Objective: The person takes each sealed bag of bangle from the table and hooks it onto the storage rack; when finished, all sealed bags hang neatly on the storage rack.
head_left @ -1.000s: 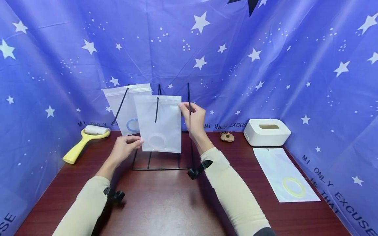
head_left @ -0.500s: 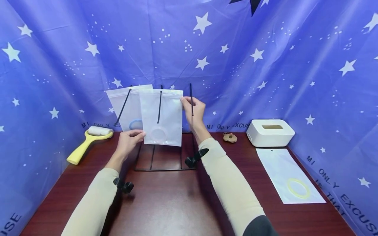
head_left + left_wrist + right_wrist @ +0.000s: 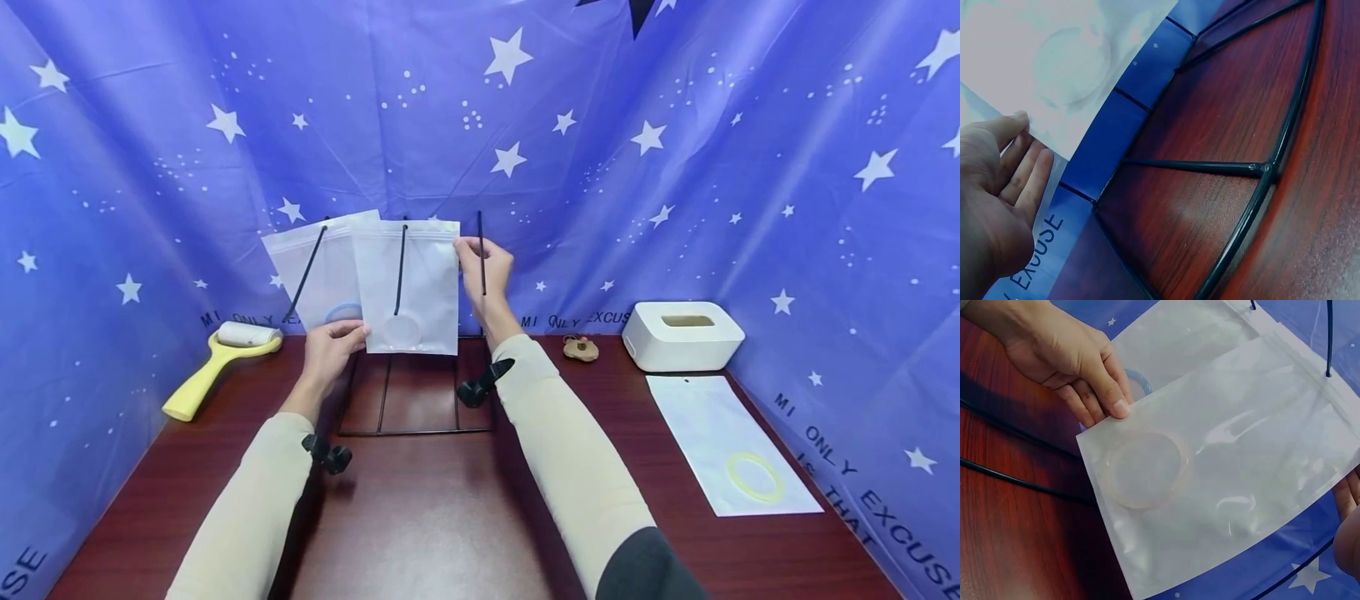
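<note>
Bag [image 3: 431,283] hangs on the rack's [image 3: 416,432] middle rod [image 3: 401,275]. Left hand [image 3: 328,352] pinches its lower left edge, right hand [image 3: 495,273] its upper right edge; both reach forward, raised off the surface [image 3: 450,517]. Three bags total, one ring each: pale ring [image 3: 1183,464] here, blue ring [image 3: 342,308] in second bag [image 3: 333,267] behind-left, yellow ring [image 3: 731,473] in third bag [image 3: 701,433], flat at right. Bags white, glossy, rectangular; three thin black rods.

White zip bag [image 3: 422,283], upright, on black rod [image 3: 401,271]
</note>
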Motion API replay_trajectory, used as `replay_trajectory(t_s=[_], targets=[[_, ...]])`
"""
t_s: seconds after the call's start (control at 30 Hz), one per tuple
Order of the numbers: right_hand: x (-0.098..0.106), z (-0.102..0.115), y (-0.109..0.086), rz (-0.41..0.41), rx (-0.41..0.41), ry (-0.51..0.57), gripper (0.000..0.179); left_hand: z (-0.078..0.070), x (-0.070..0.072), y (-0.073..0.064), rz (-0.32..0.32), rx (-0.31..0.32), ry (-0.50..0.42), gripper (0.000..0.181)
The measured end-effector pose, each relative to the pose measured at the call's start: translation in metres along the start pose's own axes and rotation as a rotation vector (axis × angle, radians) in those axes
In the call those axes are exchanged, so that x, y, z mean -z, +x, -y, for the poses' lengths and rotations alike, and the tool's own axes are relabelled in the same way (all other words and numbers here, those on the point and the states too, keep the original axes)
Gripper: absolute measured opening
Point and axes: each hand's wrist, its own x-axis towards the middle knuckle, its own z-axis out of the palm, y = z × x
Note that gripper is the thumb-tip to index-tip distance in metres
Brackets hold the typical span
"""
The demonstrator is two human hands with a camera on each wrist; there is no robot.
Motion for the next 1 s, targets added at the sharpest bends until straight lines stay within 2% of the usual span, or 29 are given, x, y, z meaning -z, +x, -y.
replay_trajectory(t_s=[0.13,0.37,0.57,0.77,0.9,1.0], targets=[[-0.002,-0.005,0.001,-0.003,0.005,0.038,0.011,-0.009,-0.003,-0.006,-0.02,0.013,0.006,0.034],[0.006,-0.014,0.005,0.001,0.046,0.074,0.014,0.013,-0.004,0.007,-0.07,-0.028,0.018,0.033],[0.02,-0.026,0.008,0.027,0.073,0.03,0.019,0.013,0.0,0.002,-0.053,-0.05,0.07,0.034],[0.046,-0.041,0.008,0.052,0.079,0.044,0.019,0.018,0.02,-0.016,-0.005,-0.021,0.151,0.039],[0.07,-0.05,0.007,0.063,0.077,0.007,0.021,0.025,0.04,-0.033,0.015,-0.012,0.297,0.042],[0.091,-0.053,0.005,0.081,0.081,0.006,0.025,0.031,0.052,-0.046,0.06,-0.005,0.403,0.047]])
